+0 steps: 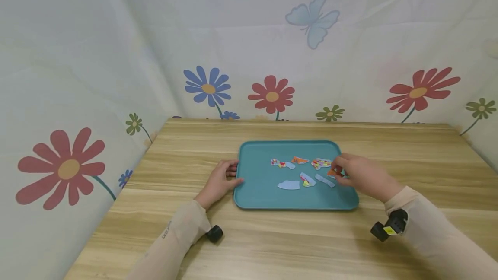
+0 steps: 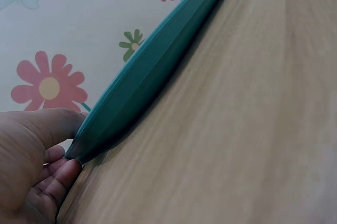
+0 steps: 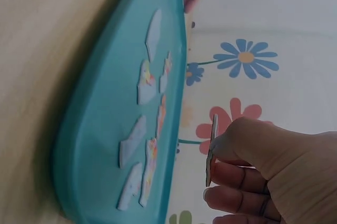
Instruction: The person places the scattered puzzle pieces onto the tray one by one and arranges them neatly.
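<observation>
A teal tray (image 1: 256,195) lies on the table with several flat, irregular puzzle pieces on it, among them a plain pale-blue piece (image 1: 288,185), an orange piece (image 1: 299,160) and a multicoloured piece (image 1: 321,164). My left hand (image 1: 219,182) pinches the tray's left rim, thumb on one side and fingers on the other in the left wrist view. Over the tray's right side, my right hand (image 1: 363,176) holds a thin puzzle piece (image 3: 211,150) between thumb and fingers, seen edge-on in the right wrist view. It shows orange in the head view, partly hidden by the fingers.
The wooden table (image 1: 186,150) extends around the tray. A pale cloth backdrop (image 1: 350,55) with printed flowers and a butterfly hangs behind it and along the left. Black wrist cameras sit at both sleeves, such as the right one (image 1: 389,226).
</observation>
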`<action>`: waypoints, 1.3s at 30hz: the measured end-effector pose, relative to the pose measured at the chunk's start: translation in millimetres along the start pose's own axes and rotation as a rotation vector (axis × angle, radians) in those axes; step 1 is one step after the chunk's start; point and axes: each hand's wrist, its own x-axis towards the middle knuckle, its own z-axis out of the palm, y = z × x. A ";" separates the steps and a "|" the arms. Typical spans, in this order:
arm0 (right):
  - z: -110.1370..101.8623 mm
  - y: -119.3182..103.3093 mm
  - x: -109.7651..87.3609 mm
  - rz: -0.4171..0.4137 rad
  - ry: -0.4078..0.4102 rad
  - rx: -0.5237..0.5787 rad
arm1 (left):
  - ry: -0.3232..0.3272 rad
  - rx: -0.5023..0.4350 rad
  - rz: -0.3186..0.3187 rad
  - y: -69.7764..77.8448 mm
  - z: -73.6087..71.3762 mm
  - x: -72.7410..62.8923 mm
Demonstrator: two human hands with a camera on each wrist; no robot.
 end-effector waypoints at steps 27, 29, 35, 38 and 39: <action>45.2 -18.5 -3.6 -0.114 -0.008 0.016 | 0.001 0.003 0.000 2.8 -0.4 -2.1; 46.9 -18.4 -3.9 -0.117 -0.009 0.006 | 0.001 0.003 -0.001 3.3 -0.3 -2.2; 49.9 -18.1 -3.9 -0.133 -0.010 0.008 | 0.004 0.004 -0.001 4.5 -0.4 -2.6; 49.5 -18.8 -4.4 -0.130 -0.014 0.005 | 0.007 0.007 0.003 4.2 -0.5 -2.5; 49.3 -19.0 -4.6 -0.128 -0.015 0.004 | 0.006 0.007 0.005 3.9 -0.5 -2.5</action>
